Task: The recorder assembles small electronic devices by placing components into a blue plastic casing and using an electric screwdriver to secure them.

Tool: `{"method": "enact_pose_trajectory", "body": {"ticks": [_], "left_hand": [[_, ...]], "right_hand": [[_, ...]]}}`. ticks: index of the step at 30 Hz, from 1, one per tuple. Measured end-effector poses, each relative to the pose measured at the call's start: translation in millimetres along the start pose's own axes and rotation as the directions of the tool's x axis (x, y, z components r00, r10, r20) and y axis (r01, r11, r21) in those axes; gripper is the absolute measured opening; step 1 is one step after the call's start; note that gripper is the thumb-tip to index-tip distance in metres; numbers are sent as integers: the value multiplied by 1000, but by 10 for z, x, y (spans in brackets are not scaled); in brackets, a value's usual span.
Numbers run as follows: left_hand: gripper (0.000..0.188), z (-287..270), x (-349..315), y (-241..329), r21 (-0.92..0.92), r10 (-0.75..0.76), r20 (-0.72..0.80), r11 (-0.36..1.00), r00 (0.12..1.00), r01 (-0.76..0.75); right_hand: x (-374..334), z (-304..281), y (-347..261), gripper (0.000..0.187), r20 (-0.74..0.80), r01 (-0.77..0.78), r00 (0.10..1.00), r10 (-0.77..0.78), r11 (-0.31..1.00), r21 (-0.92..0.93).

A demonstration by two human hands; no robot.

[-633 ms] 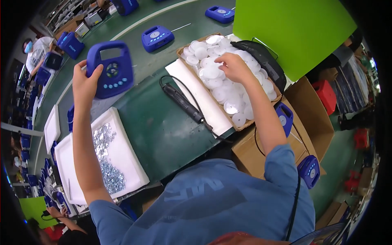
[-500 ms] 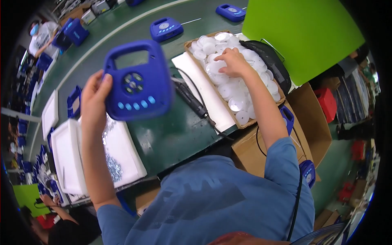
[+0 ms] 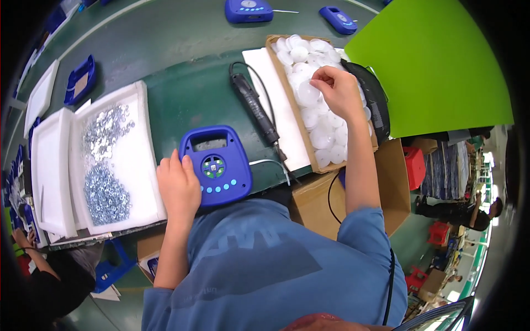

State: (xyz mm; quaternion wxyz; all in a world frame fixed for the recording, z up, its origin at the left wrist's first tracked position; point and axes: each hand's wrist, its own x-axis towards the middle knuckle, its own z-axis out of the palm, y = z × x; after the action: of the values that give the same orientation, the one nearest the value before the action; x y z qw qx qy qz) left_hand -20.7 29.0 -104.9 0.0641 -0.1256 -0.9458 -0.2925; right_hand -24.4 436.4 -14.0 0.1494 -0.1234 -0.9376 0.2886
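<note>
My left hand [image 3: 178, 186] grips the left side of a blue handheld device [image 3: 216, 164] with a small screen and round buttons, resting at the near edge of the green table [image 3: 165, 66]. My right hand [image 3: 337, 91] reaches into a cardboard box [image 3: 287, 99] filled with several white round discs [image 3: 323, 135], its fingers pinching one disc. A black electric screwdriver [image 3: 255, 107] with a cable lies between the two hands, next to a white foam strip [image 3: 279, 110].
A white tray [image 3: 138, 165] with several small metal screws and washers sits left of the device, another white tray [image 3: 47, 165] beside it. More blue devices [image 3: 248, 10] lie farther up the table. A green board [image 3: 430, 60] stands at right. Cardboard boxes [image 3: 392, 182] sit below the table edge.
My left hand has carried the blue device from the far table down to the near edge in front of me. My right hand stayed in the box of white discs.
</note>
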Motion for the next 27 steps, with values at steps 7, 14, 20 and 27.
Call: {"method": "enact_pose_trajectory", "body": {"ticks": [7,14,20,27], "left_hand": [[43,13,-82,153,219,21,-73,976,997,-5],[45,-371,-293,140,43,141,-168,990,976,-136],[36,-379,-452,17,-77,224,-253,965,941,-250],[43,-197,-507,205,-74,375,-75,922,924,-380]], "right_hand": [[-448,484,-1081,8,159,155,962,-221,923,351],[-429,1056,-1226,18,273,570,719,-639,767,293],[-492,1403,-1262,19,394,621,548,-738,674,400],[-454,1483,-1311,26,356,691,424,-833,552,467]]}}
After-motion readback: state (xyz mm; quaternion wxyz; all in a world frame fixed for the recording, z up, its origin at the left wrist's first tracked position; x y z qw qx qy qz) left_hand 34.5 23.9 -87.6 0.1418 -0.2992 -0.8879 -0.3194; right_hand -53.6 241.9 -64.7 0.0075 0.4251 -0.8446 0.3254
